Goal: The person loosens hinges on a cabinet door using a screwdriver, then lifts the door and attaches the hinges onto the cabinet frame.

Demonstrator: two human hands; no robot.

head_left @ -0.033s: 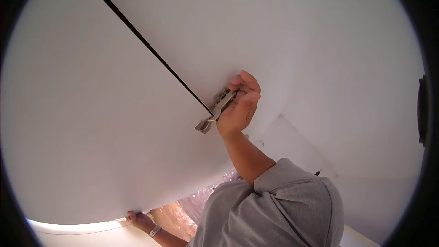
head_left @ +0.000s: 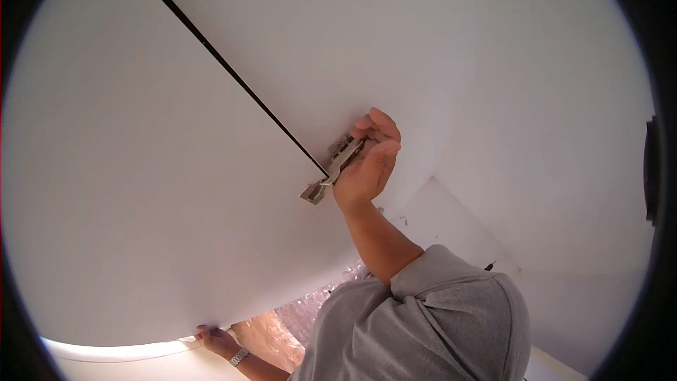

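Observation:
A metal cabinet hinge (head_left: 338, 160) spans the dark gap between two white panels. My right hand (head_left: 367, 169) is curled against this hinge, the fingers bent around its far end and the thumb standing apart on the right. Part of the hinge is hidden behind the palm. At the lower left, my left hand (head_left: 215, 341), with a metal-banded watch on its wrist, grips the bottom edge of the large white door panel (head_left: 162, 190). Its fingertips rest on the panel's face, and the rest of the grip is partly hidden.
The narrow dark gap (head_left: 211, 49) runs from the upper left down to the hinge. Clear plastic wrap (head_left: 321, 303) and an orange-brown surface (head_left: 264, 339) show below the panel edge. A grey sleeve (head_left: 451, 289) fills the lower middle. A dark object (head_left: 650, 169) stands at the right rim.

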